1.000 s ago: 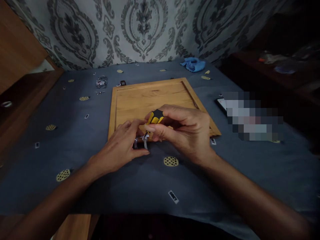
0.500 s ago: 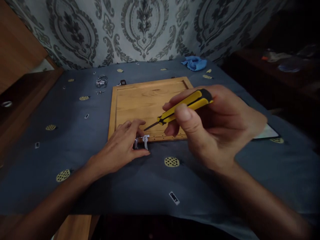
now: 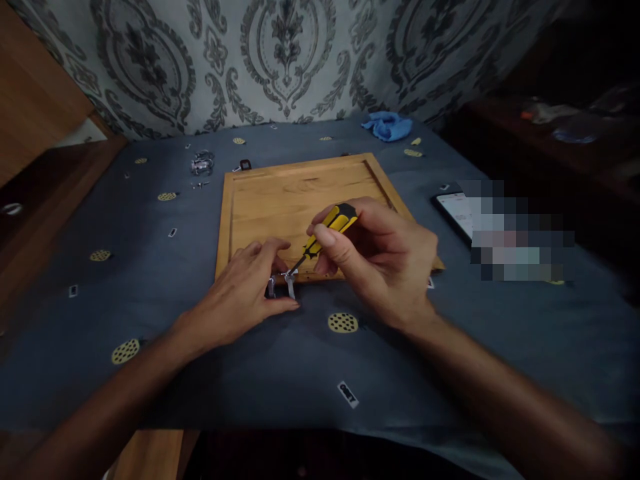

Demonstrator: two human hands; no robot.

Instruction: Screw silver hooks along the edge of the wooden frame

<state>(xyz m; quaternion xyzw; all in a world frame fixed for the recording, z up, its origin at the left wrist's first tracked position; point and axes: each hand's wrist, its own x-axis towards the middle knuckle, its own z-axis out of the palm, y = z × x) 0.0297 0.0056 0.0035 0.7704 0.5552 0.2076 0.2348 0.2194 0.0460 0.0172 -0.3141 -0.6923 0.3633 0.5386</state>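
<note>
A flat wooden panel (image 3: 295, 200) lies on a dark blue cloth. At its near edge sits a small metal bracket (image 3: 286, 282). My left hand (image 3: 245, 290) pinches that bracket between thumb and fingers and holds it against the panel's edge. My right hand (image 3: 377, 260) is closed round a yellow and black screwdriver (image 3: 327, 230), whose tip points down-left onto the bracket.
A pile of small metal hardware (image 3: 203, 163) lies at the back left of the cloth (image 3: 150, 280). A crumpled blue rag (image 3: 387, 125) sits at the back. A phone (image 3: 455, 210) rests to the right of the panel. A patterned wall stands behind.
My right hand lifted the screwdriver up and right half a second ago, then brought its tip back down onto the bracket. The left hand has stayed on the bracket.
</note>
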